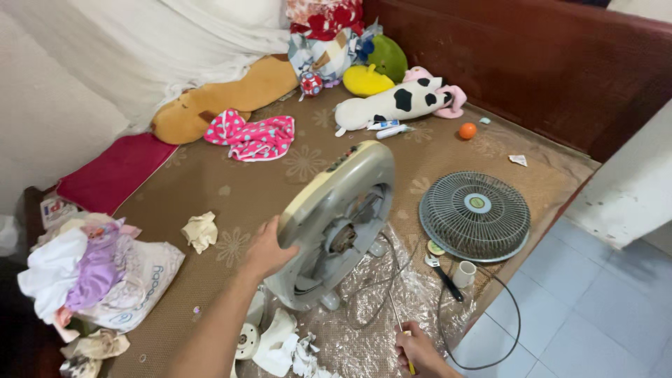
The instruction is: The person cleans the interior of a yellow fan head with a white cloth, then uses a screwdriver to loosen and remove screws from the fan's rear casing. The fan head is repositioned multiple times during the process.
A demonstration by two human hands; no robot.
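A grey round fan body [336, 224] stands tilted on a clear plastic sheet [392, 308], its motor hub bare and facing right. My left hand [266, 248] grips its left rim. My right hand [416, 350], at the bottom edge, holds a thin screwdriver with a yellow handle [400, 329], its shaft pointing up toward the fan. The fan's round grille [476, 213] lies flat to the right, apart from the body. A black cord [514, 308] loops from beside the grille over the bed's edge.
The bed has a brown flowered mat [224, 189] and a dark red wooden headboard [546, 63]. Stuffed toys [395, 101], a pink cloth [255, 136] and an orange ball [467, 130] lie at the back. A bag of clothes [98, 273] sits left; white tissue scraps [287, 346] lie near. Tiled floor [595, 315] at right.
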